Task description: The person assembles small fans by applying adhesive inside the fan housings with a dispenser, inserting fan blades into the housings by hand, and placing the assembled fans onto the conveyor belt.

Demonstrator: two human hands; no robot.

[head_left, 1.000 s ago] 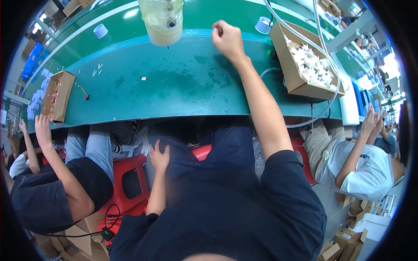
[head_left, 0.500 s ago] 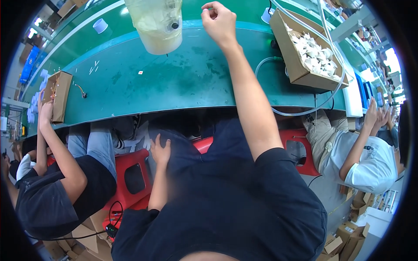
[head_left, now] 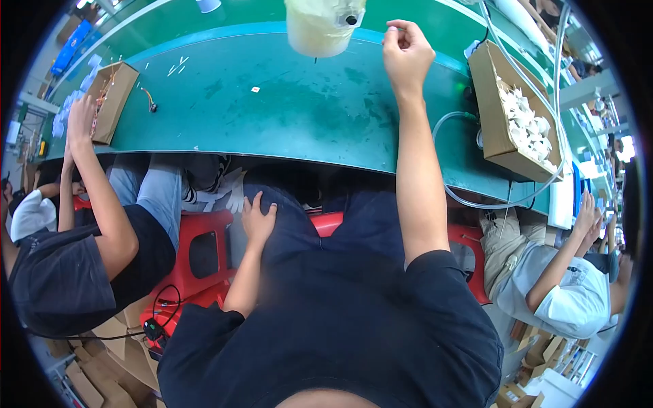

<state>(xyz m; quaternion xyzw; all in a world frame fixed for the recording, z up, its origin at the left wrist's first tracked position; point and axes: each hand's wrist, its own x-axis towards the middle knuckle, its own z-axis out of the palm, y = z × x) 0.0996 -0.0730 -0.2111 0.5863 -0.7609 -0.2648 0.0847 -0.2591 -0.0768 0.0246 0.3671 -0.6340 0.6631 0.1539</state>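
Note:
My right hand [head_left: 409, 58] is raised over the far part of the green table [head_left: 272, 122], its fingers curled in and its thumb and forefinger close together. Whether anything small is inside the curled fingers I cannot make out. Just left of it, apart from the hand, is a whitish tub [head_left: 318, 30] wrapped in yellowish clear film, with a black round knob on its side and a thin dark tip below. The upper part of the tub is cut off by the picture's edge. Down on my left thigh rests my left hand [head_left: 258, 221], fingers spread and holding nothing.
To the right, a cardboard box [head_left: 500, 139] holds many white plastic parts, with a clear hose [head_left: 462, 200] looping around it. A co-worker's hands work at a box of wired parts [head_left: 117, 102] on the left. Another person [head_left: 558, 279] sits right. A small connector [head_left: 152, 107] lies on the table.
The whole view has shifted, so the tub, boxes and my right hand appear farther right. My right hand stays curled beside the tub; my left hand remains on my thigh.

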